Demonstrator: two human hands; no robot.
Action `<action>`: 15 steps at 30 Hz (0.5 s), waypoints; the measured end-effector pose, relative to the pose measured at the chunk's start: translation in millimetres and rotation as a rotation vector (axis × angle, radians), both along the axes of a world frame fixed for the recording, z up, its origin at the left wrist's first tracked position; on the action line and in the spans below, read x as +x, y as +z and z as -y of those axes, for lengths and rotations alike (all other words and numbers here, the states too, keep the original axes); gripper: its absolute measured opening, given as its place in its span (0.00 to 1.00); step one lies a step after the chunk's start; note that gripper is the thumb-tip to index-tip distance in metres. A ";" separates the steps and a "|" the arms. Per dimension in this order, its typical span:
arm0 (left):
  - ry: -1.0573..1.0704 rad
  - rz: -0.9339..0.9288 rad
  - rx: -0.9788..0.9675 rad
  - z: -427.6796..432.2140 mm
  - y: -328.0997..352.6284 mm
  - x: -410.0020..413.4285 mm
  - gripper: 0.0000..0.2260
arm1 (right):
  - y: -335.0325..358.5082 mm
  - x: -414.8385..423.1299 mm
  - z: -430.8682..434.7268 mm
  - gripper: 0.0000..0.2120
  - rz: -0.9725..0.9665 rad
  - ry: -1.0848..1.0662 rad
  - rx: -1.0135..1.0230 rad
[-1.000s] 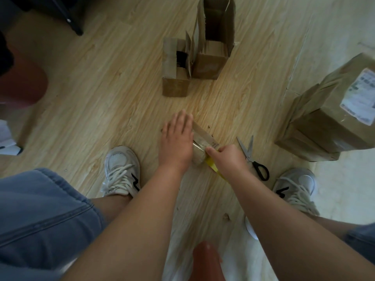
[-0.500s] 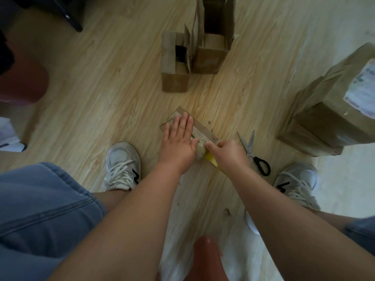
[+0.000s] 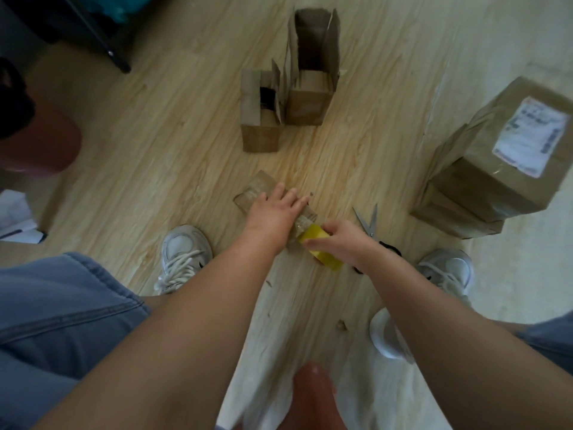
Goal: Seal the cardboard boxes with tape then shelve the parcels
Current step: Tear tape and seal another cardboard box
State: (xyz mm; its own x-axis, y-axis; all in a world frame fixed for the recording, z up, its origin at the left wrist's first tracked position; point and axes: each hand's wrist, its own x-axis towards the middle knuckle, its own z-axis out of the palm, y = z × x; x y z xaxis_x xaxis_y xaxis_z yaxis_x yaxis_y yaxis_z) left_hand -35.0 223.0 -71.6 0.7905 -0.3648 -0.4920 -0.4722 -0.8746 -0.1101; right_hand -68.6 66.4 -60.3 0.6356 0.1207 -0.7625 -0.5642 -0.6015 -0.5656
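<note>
On the wooden floor [image 3: 155,144] a large taped parcel [image 3: 496,169] with a label stands at the right, and two open cardboard boxes [image 3: 307,107] stand touching farther off. A small flat box [image 3: 257,187] lies nearer, the left hand [image 3: 274,212] pressing it with straight fingers. The right hand [image 3: 344,240] curls its fingers round a yellow tape roll [image 3: 319,243] at the box's near end, scissors [image 3: 369,221] just beside

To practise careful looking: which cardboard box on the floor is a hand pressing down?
The small flat box nearest the person, under the left hand; the right hand holds the yellow tape roll at its end. No hand touches the others.
</note>
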 end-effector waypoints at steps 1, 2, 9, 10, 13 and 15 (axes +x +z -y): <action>0.009 0.006 -0.017 -1.8 1.0 0.8 0.45 | 5.7 0.6 3.7 0.08 -0.004 0.015 0.020; 0.022 0.006 -0.042 -5.2 2.6 1.5 0.44 | 11.3 2.1 6.5 0.08 -0.008 0.036 0.032; 0.244 -0.144 -0.401 -30.7 17.6 18.0 0.51 | 64.1 24.3 10.3 0.15 0.122 0.100 0.052; 0.296 -0.190 -0.461 -31.0 18.4 18.9 0.54 | 71.4 27.7 9.5 0.15 0.150 0.097 0.054; 0.390 -0.265 -0.578 -27.9 14.3 16.3 0.57 | 88.0 34.3 8.5 0.09 0.221 0.135 0.002; 0.422 -0.284 -0.601 -24.4 10.7 13.0 0.57 | 91.6 36.3 7.9 0.09 0.262 0.144 -0.035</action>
